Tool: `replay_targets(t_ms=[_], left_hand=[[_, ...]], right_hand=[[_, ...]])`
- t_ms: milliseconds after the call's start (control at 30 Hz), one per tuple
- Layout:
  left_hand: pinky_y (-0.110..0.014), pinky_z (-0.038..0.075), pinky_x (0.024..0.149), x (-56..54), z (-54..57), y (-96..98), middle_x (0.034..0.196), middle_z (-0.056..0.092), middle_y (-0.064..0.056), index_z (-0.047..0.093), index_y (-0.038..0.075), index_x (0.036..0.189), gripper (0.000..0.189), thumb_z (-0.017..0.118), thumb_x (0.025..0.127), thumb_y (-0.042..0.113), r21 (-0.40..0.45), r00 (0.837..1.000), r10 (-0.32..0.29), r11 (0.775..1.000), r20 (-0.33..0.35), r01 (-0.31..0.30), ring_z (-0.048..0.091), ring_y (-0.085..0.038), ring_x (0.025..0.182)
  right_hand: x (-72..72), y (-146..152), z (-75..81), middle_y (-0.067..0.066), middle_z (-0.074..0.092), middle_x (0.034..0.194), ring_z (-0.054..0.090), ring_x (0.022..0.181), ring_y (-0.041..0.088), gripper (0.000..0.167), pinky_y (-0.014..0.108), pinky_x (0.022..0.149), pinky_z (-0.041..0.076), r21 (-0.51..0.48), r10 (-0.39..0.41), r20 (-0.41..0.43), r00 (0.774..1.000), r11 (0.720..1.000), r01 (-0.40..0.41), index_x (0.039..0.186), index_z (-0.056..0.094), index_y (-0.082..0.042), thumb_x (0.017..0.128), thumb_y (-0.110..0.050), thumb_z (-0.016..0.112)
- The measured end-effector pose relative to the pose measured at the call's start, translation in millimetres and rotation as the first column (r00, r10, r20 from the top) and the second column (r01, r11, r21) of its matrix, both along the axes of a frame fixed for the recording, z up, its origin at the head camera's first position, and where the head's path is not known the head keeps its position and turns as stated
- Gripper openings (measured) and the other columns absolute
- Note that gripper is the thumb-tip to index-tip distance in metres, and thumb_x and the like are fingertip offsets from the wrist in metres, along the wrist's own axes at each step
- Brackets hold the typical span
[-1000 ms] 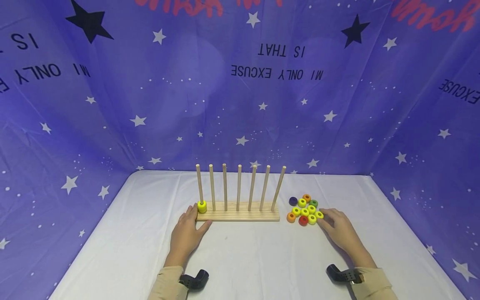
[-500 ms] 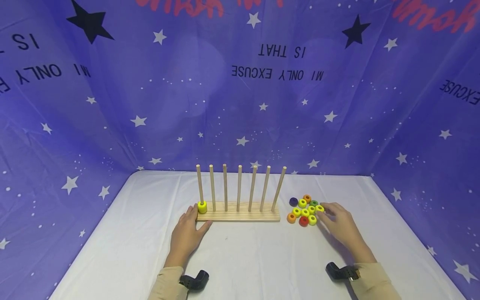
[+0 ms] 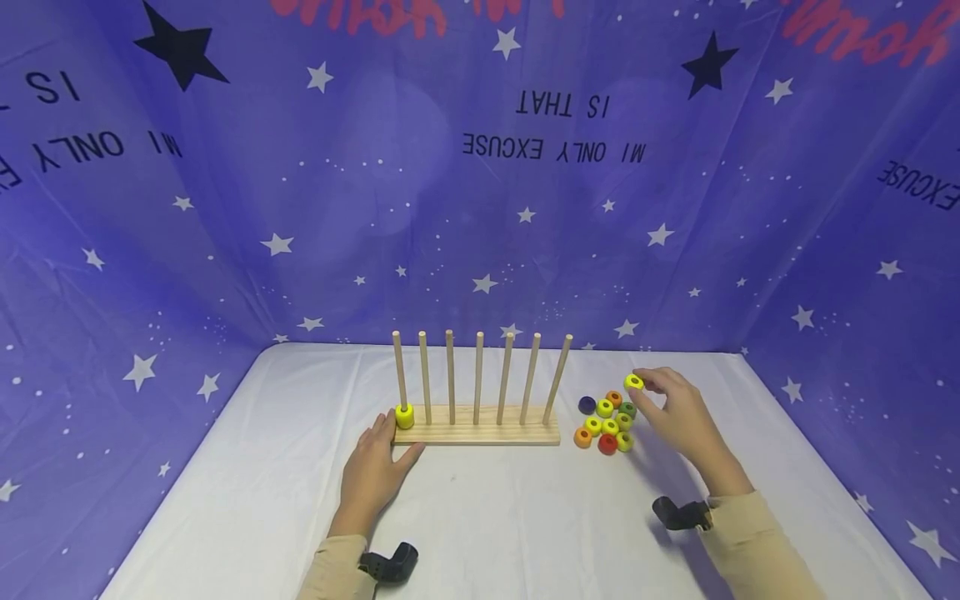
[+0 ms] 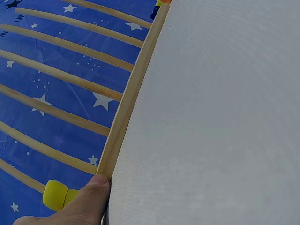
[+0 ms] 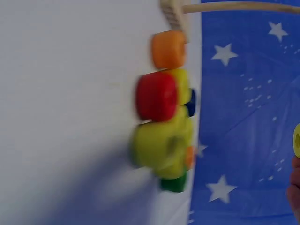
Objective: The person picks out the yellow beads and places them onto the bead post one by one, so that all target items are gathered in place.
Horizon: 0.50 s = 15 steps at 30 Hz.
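A wooden rack [image 3: 480, 434] with a row of several upright pegs stands on the white cloth. Yellow beads [image 3: 405, 416] sit stacked at the foot of its leftmost peg. My left hand [image 3: 372, 475] grips the rack's left end, thumb along the front edge; the left wrist view shows the thumb [image 4: 92, 194] pressed on the wood beside the yellow beads [image 4: 57, 195]. Above the right side of the loose beads, my right hand [image 3: 684, 417] pinches one yellow bead [image 3: 633, 382] between thumb and fingers. In the right wrist view that bead [image 5: 297, 140] shows only at the right edge.
Loose beads lie in a cluster right of the rack: a red bead [image 3: 607, 443], an orange bead [image 3: 582, 437], a dark blue bead [image 3: 587, 405], a green bead [image 3: 627, 409] and several yellow ones. A purple star-printed curtain [image 3: 480, 208] surrounds the table's back and sides.
My right hand has lifted the yellow bead from the right edge of the cluster, up and away from the table. The left hand and the rack have stayed in place.
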<state>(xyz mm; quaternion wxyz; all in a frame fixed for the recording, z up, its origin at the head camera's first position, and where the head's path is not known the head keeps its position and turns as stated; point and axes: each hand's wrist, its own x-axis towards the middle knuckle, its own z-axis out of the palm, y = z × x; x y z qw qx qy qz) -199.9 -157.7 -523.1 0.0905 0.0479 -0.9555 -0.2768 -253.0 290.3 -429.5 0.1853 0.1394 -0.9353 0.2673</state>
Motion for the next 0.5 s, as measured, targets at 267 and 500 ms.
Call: replay_targets(t_ms=[267, 500], left_hand=[[-0.064, 0.035, 0.112, 0.0, -0.2, 0.0, 0.155, 0.037, -0.025, 0.035, 0.003, 0.153, 0.085, 0.068, 0.09, 0.05, 0.007, 1.0, -0.002, 1.0, 0.006, 0.002, 0.038, -0.049, 0.14], [-0.063, 0.036, 0.112, 0.0, 0.3, 0.1, 0.155, 0.038, -0.025, 0.036, 0.003, 0.152, 0.084, 0.068, 0.09, 0.049, 0.005, 1.0, -0.003, 1.0, -0.001, 0.003, 0.039, -0.048, 0.14]], right_hand=[[-8.9, -16.9, 32.4, 0.014, 0.065, 0.117, 0.06, 0.107, 0.032, 0.038, 0.05, 0.081, 0.054, 0.002, 0.009, -0.011, 1.0, 1.0, -0.009, 0.126, 0.064, -0.005, 0.098, -0.03, 0.063], [-17.7, -33.7, 54.9, 0.013, 0.065, 0.119, 0.062, 0.109, 0.03, 0.039, 0.051, 0.084, 0.055, 0.01, 0.019, -0.03, 0.999, 1.0, -0.019, 0.126, 0.064, -0.007, 0.098, -0.034, 0.063]])
